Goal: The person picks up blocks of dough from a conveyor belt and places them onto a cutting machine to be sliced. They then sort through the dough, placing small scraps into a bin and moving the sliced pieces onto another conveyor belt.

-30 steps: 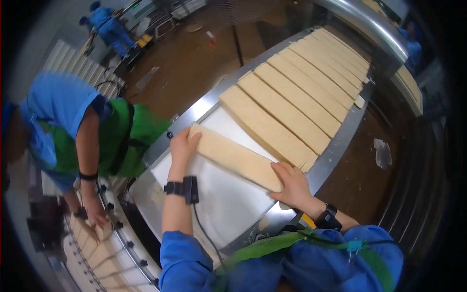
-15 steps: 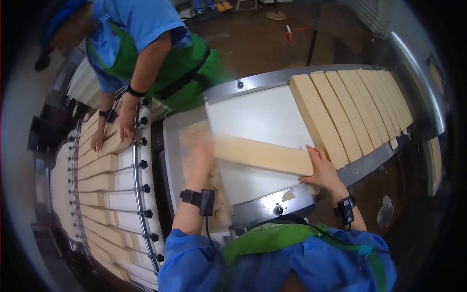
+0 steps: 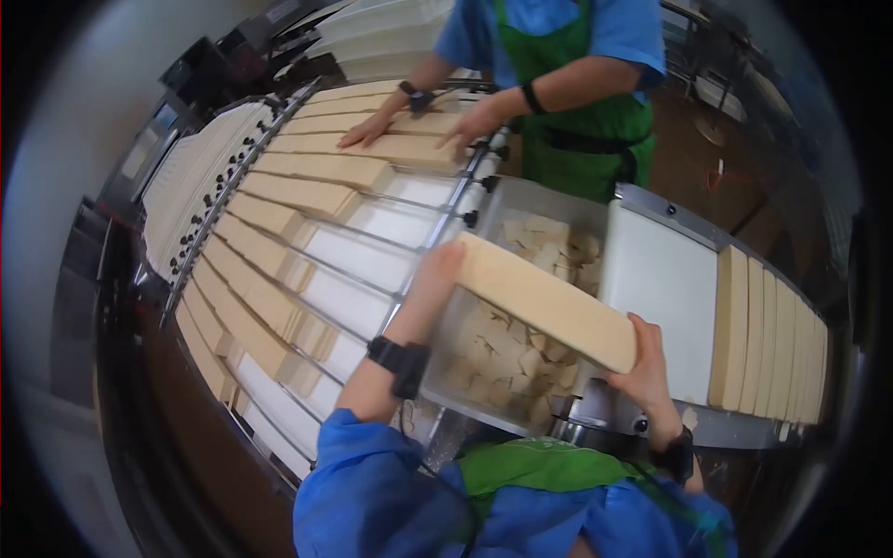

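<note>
A long cream-coloured slab (image 3: 549, 302), like bread or tofu, is held by its two ends above a bin of scraps. My left hand (image 3: 437, 277) grips the far-left end, slightly blurred. At the lower right end, my right hand (image 3: 647, 361) presses its fingers and thumb round the slab. The bin (image 3: 435, 377) below is pale plastic, and broken pieces (image 3: 507, 358) of similar material lie in it. Part of the bin is hidden by the slab.
To the left, slabs lie in lanes between metal rods (image 3: 353, 272) on a white conveyor (image 3: 344, 251). A co-worker's hands (image 3: 479, 121) touch slabs at its far end. On the right, a metal-edged white belt (image 3: 660, 288) carries a row of upright slabs (image 3: 758, 339).
Both hands have carried the slab off the right-hand belt to above the scrap bin. The view has turned left, showing more of the conveyor and the co-worker.
</note>
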`<state>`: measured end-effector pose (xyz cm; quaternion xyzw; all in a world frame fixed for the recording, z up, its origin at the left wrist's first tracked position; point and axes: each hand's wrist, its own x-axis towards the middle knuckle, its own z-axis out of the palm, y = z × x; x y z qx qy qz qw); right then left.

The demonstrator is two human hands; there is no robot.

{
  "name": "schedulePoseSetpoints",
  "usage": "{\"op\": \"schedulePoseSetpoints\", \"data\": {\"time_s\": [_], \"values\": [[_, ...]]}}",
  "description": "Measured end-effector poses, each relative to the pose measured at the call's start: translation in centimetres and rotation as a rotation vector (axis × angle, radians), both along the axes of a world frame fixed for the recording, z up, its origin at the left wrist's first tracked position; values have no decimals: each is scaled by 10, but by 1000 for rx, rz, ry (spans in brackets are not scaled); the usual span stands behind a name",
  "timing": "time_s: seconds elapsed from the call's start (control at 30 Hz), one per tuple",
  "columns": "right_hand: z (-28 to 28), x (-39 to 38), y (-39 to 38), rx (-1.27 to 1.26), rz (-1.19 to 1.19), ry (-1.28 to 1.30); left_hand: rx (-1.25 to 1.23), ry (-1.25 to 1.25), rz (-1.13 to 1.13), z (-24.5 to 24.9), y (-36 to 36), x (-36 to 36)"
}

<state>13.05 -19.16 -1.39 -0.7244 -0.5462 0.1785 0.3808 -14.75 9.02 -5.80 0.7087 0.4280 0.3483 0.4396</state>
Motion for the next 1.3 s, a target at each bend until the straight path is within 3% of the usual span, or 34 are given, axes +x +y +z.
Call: {"op": "schedulePoseSetpoints", "data": {"time_s": [0.07, 0.2, 0.3, 0.37, 0.4, 0.53, 0.63, 0.73, 0.83, 0.97, 1.07, 1.23, 1.3], "values": [[15, -46, 36, 14, 82, 22, -11, -5, 42, 11, 33, -72], [43, -122, 106, 14, 210, -9, -285, -210, 144, 61, 63, -156], [50, -160, 152, -5, 237, -48, -362, -257, 159, 51, 100, -195], [50, -178, 179, -7, 255, -70, -197, -114, 159, 2, 142, -219], [53, -184, 188, -30, 259, -114, -113, -44, 158, 2, 151, -222], [68, -197, 210, -123, 292, -246, 206, 742, 115, 7, 187, -234], [71, -205, 218, -166, 300, -287, 306, 1188, 317, 38, 198, -243], [68, -216, 224, -199, 286, -306, 508, 1361, 304, 46, 192, -255], [61, -224, 234, -187, 288, -316, 579, 1415, 342, 39, 212, -262], [67, -239, 248, -319, 296, -263, 658, 1225, 594, 32, 228, -289], [52, -249, 265, -253, 351, -227, 597, 1150, 649, 42, 227, -301], [1, -257, 291, -8, 507, 101, 636, 936, 714, 61, 204, -313], [-19, -257, 297, 36, 443, 118, 631, 855, 617, 71, 189, -308]]}}
